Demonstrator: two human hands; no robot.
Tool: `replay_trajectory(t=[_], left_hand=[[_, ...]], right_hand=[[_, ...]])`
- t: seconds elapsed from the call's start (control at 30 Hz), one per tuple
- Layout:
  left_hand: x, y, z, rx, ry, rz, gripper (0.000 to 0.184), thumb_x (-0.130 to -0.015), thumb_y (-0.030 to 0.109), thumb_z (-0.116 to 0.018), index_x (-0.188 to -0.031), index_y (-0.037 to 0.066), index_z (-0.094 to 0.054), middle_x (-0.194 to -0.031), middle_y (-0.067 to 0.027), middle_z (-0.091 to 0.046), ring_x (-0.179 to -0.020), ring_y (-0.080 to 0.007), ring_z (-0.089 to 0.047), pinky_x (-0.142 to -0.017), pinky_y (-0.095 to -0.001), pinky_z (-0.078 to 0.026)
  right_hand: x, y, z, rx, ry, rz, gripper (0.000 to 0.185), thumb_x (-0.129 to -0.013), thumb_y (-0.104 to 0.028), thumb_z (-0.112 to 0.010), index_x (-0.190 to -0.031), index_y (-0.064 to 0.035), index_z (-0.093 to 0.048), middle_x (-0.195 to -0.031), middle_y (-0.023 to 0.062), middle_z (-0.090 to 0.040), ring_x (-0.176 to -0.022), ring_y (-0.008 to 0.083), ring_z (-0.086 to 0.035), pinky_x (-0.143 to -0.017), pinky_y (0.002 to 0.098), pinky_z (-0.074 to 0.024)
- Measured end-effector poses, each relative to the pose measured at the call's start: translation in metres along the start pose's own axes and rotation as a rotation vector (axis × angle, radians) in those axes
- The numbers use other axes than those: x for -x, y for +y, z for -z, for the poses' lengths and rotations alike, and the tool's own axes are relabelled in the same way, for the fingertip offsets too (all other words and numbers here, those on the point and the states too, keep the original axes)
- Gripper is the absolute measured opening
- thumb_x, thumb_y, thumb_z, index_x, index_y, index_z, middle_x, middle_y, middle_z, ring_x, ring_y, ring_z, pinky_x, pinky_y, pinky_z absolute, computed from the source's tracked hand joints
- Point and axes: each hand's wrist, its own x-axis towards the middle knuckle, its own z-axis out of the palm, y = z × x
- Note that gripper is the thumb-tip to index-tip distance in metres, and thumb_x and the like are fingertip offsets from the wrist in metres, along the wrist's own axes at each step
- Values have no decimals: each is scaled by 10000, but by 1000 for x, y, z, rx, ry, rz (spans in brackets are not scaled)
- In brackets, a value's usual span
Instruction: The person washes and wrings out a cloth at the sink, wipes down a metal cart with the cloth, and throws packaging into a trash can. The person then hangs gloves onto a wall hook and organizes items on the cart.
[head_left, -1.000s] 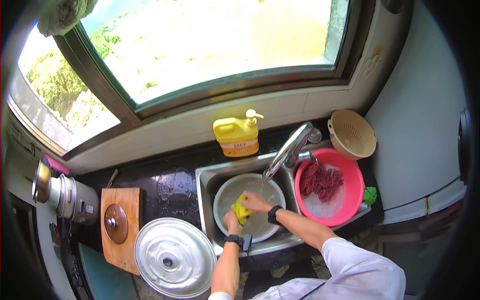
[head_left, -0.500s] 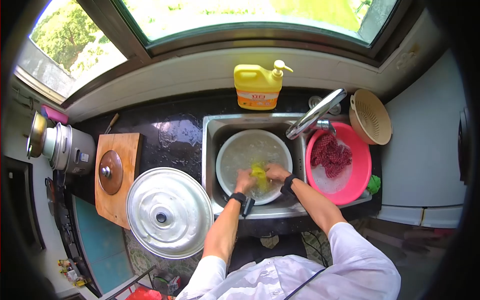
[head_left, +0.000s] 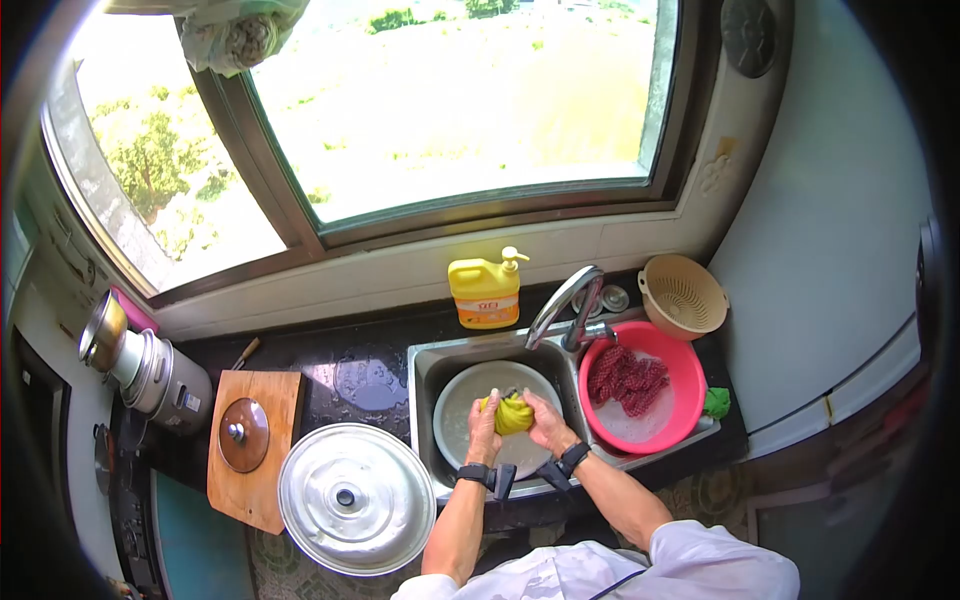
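A bunched yellow cloth [head_left: 514, 413] is gripped between my two hands over a white basin [head_left: 452, 385]. My left hand [head_left: 484, 428] closes on the cloth's left side, and my right hand [head_left: 547, 423] closes on its right side. Greyish water fills the basin, which sits inside the steel sink [head_left: 421, 372]. Black bands circle both wrists. To the right, a pink basin [head_left: 688, 408] holds a dark red checked cloth [head_left: 628, 382] in sudsy water. The chrome faucet [head_left: 556, 305] arches between the two basins.
A yellow pump bottle [head_left: 486, 307] stands behind the sink, and a beige colander [head_left: 685, 297] sits at the back right. On the left are a large metal lid [head_left: 356, 535], a cutting board [head_left: 262, 503] with a glass lid [head_left: 243, 434], and stacked pots [head_left: 178, 385].
Both hands have lifted the yellow cloth out of the basin water and now hold it bunched above the basin. My view has tilted upward, showing more of the window.
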Motion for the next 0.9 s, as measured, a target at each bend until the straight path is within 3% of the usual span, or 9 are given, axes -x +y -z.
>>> replay_trajectory(t=[0.23,0.43,0.5,0.57,0.6,0.7,0.83,0.87,0.9], left_hand=[[10,15,-9,189,-309,204,330,-922,220,-503,-1208,59,-540,-1183,-101,-557,-1050,-243,-569,-923,-390,-462],[33,38,-32,378,-416,402,287,-949,233,-497,-1186,76,-539,-1142,-80,-590,-1035,-238,-584,-955,-402,-451],[33,36,-38,212,-373,277,238,-903,295,-614,-1008,90,-551,-1005,-31,-600,-949,-189,-605,-841,-358,-502],[35,40,-45,155,-340,218,256,-882,299,-655,-966,91,-529,-923,-25,-587,-878,-167,-606,-770,-338,-522],[29,38,-42,123,-322,197,261,-879,296,-658,-968,87,-529,-908,-30,-586,-849,-170,-607,-753,-340,-525],[7,31,-34,19,-299,171,298,-863,308,-678,-950,68,-525,-871,-44,-576,-765,-169,-591,-693,-339,-522],[-7,25,-24,-329,-306,76,302,-830,286,-712,-870,42,-539,-796,-49,-554,-704,-145,-538,-623,-306,-473],[-9,24,-22,-381,-323,99,288,-839,269,-703,-894,39,-540,-809,-55,-558,-718,-146,-551,-642,-307,-487],[-10,22,-20,-433,-341,122,275,-848,252,-695,-919,36,-540,-822,-62,-562,-732,-146,-564,-660,-308,-501]], right_hand=[[-4,-15,-26,691,-71,257,185,-928,-236,-509,-889,-59,-543,-848,37,-602,-847,159,-581,-763,312,-441],[-12,-44,-42,1528,353,864,412,-850,-403,-573,-1027,-32,-544,-850,195,-582,-860,379,-581,-788,411,-476],[-21,-44,-25,1497,373,657,510,-845,-516,-582,-1068,-58,-562,-1061,183,-579,-1000,359,-564,-855,411,-465],[-20,-48,-13,407,-278,-272,605,-838,-612,-552,-1158,-99,-547,-1269,141,-497,-1183,335,-476,-911,469,-443],[16,-68,-36,399,-205,-447,614,-836,-612,-558,-1233,-146,-506,-1310,98,-481,-1240,299,-437,-879,547,-454],[22,-58,-31,272,-376,-483,616,-828,-548,-622,-1283,-165,-460,-1240,110,-519,-1263,312,-411,-841,620,-441],[10,-63,-28,684,-549,-486,403,-807,-328,-721,-1112,-145,-531,-925,47,-603,-862,173,-607,-623,276,-494],[16,-65,-41,747,-519,-512,232,-770,-241,-697,-915,-124,-559,-735,-16,-560,-594,90,-534,-458,198,-373],[12,-62,-36,746,-517,-513,232,-770,-241,-697,-915,-124,-559,-735,-16,-560,-594,90,-534,-458,198,-373]])
